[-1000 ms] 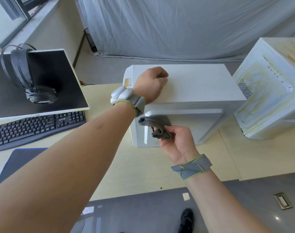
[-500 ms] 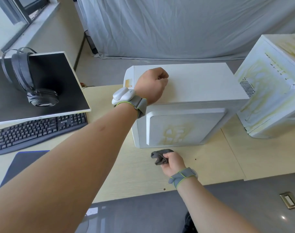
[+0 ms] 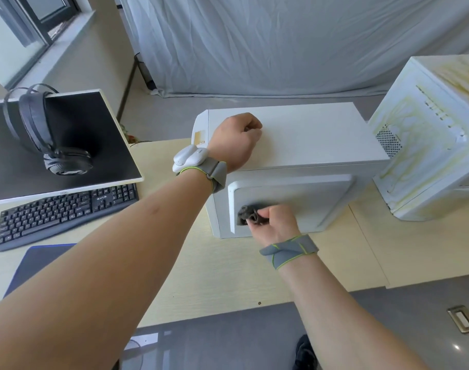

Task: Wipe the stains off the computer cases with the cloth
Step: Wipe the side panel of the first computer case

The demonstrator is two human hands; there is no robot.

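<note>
A white computer case (image 3: 308, 140) lies on the wooden desk (image 3: 228, 268). My left hand (image 3: 236, 138) rests on its top as a curled fist and holds nothing. My right hand (image 3: 274, 221) grips a bunched grey cloth (image 3: 248, 214) and presses it against the left part of the case's front panel (image 3: 308, 201). A second white case (image 3: 425, 161) stands at the right, with yellow stains over its side and top.
A monitor (image 3: 67, 145) with headphones (image 3: 46, 129) hung on it stands at the left, a black keyboard (image 3: 65, 212) in front of it and a dark mat (image 3: 38, 263) nearer me. Grey floor lies below the desk edge.
My right hand dropped to the desk with the cloth, baring a yellow stain on the front panel, then rose back and now presses the cloth on the panel. My left hand stayed put.
</note>
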